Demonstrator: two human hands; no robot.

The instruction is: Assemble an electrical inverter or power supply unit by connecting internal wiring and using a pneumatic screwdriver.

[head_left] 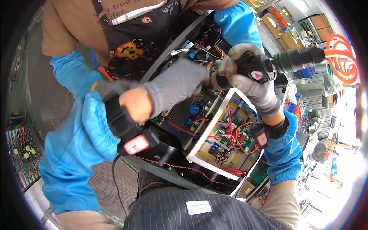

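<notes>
My right hand, in a grey glove, is wrapped round a black air tool with an orange coiled hose. The tool lies nearly level, its nose toward the left. My left hand, also gloved in grey, is smeared by motion close to that nose; its fingertips do not show clearly. Below both hands sits an open black machine housing. Inside it are a white metal frame, a green circuit board with red and blue wires, and a dark finned heat sink.
Across the housing stands a person in a brown shirt and a dark patterned apron; their blue sleeves reach in from both sides. A red-and-black twisted wire runs along the near edge. Circuit boards fill a rack at left. Cardboard boxes stand at far right.
</notes>
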